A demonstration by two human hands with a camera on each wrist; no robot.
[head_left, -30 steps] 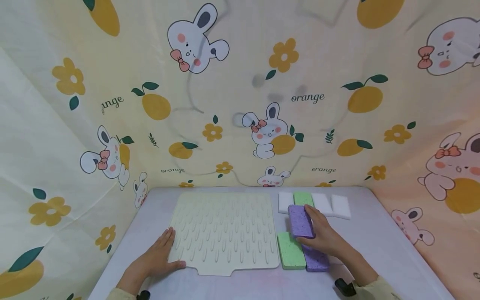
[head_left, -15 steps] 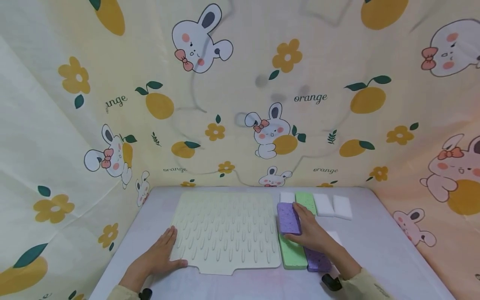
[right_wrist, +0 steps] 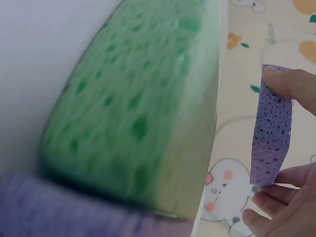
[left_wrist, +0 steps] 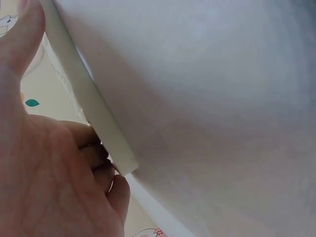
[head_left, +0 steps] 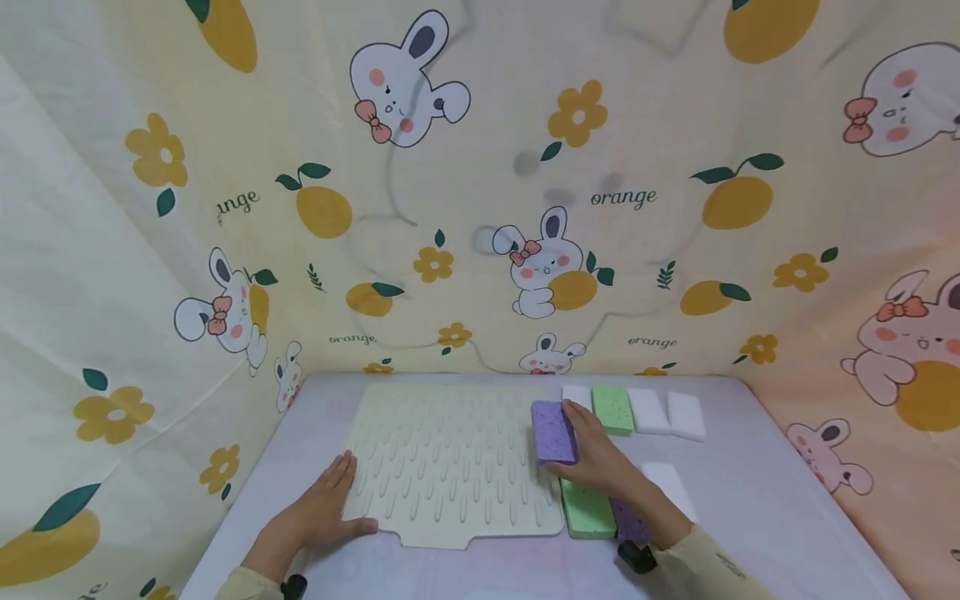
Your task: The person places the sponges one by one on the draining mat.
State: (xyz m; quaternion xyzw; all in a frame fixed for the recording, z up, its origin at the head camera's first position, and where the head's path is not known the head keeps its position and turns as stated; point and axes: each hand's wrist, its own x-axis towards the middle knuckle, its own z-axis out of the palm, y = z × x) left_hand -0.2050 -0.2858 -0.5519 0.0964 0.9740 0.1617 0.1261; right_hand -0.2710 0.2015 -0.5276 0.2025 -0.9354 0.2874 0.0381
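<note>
My right hand [head_left: 596, 454] pinches a purple sponge [head_left: 553, 433] by its ends, thumb at one and fingers at the other. It holds the sponge above the right edge of a cream ridged board [head_left: 450, 467]. In the right wrist view, the purple sponge [right_wrist: 271, 128] stands between thumb and fingers, and a green sponge [right_wrist: 123, 108] fills the foreground. My left hand [head_left: 318, 504] rests at the board's near left corner, its fingers along the left edge and its thumb by the front. In the left wrist view, the hand [left_wrist: 59, 173] touches the board's edge [left_wrist: 94, 98].
Right of the board lie a green sponge [head_left: 588, 510] and another purple sponge [head_left: 630, 518], partly hidden by my forearm. White pads [head_left: 648, 411] and a green sponge [head_left: 612, 408] line the back right. Another white pad [head_left: 670, 487] lies near my right forearm. Patterned cloth [head_left: 480, 208] encloses the table.
My right hand has carried the purple sponge leftward, from over the sponges to the board's right edge. The left hand has stayed at the board's corner.
</note>
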